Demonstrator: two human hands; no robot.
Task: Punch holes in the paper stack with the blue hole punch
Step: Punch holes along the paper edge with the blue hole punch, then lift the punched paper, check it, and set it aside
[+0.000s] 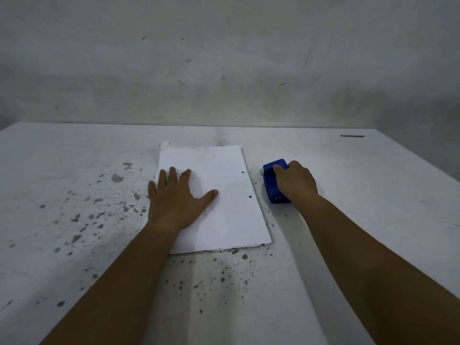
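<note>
A white paper stack (224,207) lies flat on the table in the middle of the view, with two small punched holes near its right edge. My left hand (174,195) rests palm down on the stack's left side, fingers spread. The blue hole punch (271,183) stands on the table just right of the stack, apart from the paper's edge. My right hand (295,180) lies over the punch and grips its top; much of the punch is hidden under it.
The white table (74,170) is speckled with dark chipped spots on the left and near the front. A grey wall (224,70) rises right behind the table's far edge. A short dark strip (352,136) lies at the far right.
</note>
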